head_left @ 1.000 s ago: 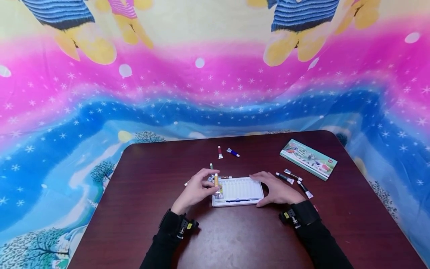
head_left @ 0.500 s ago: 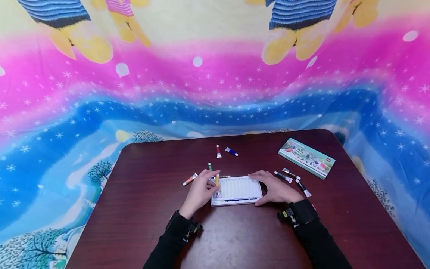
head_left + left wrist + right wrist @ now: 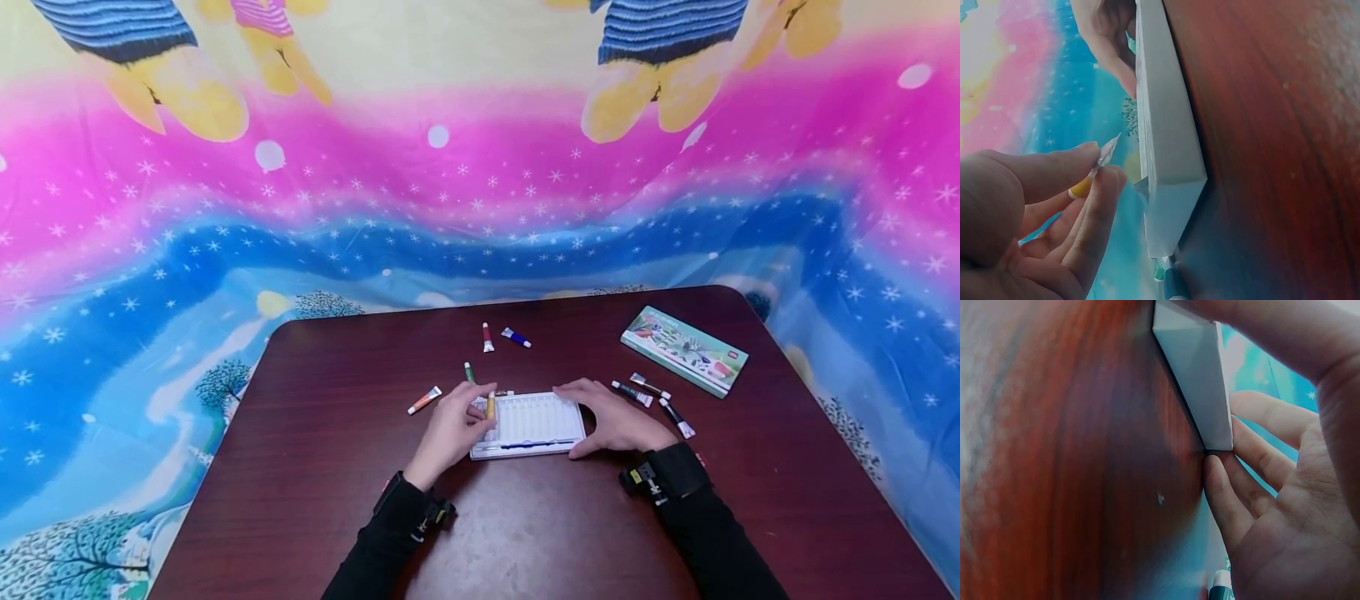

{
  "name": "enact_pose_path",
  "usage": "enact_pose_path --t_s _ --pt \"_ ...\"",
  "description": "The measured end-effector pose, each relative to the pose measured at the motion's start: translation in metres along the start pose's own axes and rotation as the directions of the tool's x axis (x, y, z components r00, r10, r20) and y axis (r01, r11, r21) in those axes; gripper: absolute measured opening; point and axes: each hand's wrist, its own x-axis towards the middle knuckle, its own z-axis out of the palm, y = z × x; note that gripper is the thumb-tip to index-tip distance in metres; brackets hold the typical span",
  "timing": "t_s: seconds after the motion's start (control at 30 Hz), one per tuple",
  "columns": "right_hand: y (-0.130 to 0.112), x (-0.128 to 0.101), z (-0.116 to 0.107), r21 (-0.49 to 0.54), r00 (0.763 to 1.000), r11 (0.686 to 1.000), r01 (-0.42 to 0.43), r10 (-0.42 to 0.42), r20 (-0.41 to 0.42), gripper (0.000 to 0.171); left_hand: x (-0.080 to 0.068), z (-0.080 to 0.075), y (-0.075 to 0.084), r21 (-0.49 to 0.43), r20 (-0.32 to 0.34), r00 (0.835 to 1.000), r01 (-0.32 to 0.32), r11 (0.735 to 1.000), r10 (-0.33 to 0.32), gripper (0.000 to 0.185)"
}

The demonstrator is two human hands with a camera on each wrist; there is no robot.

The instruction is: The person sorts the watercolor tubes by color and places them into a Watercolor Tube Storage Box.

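Note:
My left hand (image 3: 452, 429) pinches a small yellow paint tube (image 3: 491, 406) between thumb and fingers, over the left end of a white box (image 3: 543, 417) with a row of slots. In the left wrist view the tube's yellow body (image 3: 1082, 187) shows below its flat silvery end, beside the box's side wall (image 3: 1175, 125). A thin blue stick (image 3: 528, 445) lies along the box's near edge. My right hand (image 3: 622, 423) holds the box's right end, thumb at the near corner and fingers at the far one. In the right wrist view its fingers touch the box wall (image 3: 1197, 375).
An orange tube (image 3: 425, 400) and a green tube (image 3: 469, 372) lie left of and behind the box. Farther back are a red tube (image 3: 487, 337) and a blue tube (image 3: 516, 337). Several dark tubes (image 3: 632, 394) and a green printed carton (image 3: 684, 350) lie to the right.
My left hand has moved slightly right with the yellow tube, closer over the box's left end. The orange tube behind it has come into full view. My right hand keeps its hold.

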Motion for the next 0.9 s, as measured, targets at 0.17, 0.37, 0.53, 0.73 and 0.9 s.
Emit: enact_pose_path --t_s 0.17,0.37,0.53,0.73,0.9 --pt "0.0000 0.0003 -0.0002 0.000 1.000 1.000 -0.002 0.002 0.003 0.098 0.0000 -0.0004 -0.0007 0.005 0.003 1.000 0.029 1.000 -0.029 0.050" --pt "-0.0006 0.0007 -0.0005 -0.003 1.000 1.000 -0.013 0.013 0.002 0.099 0.0009 0.0002 -0.0012 -0.015 -0.004 1.000 0.024 1.000 -0.024 0.047" --pt "-0.0004 0.0011 -0.0002 -0.007 1.000 1.000 -0.011 0.011 0.000 0.099 0.0009 0.0006 -0.0014 -0.028 -0.018 0.999 0.027 0.999 -0.027 0.046" --pt "-0.0002 0.0008 -0.0007 -0.004 1.000 1.000 -0.007 0.007 0.003 0.099 0.0005 0.0005 -0.0016 -0.048 -0.034 0.999 0.031 0.998 -0.032 0.047" --pt "-0.0003 0.0005 -0.0009 -0.006 1.000 1.000 -0.004 0.004 0.004 0.098 0.0003 0.0010 -0.0017 -0.078 -0.028 0.998 0.048 0.996 -0.051 0.049"
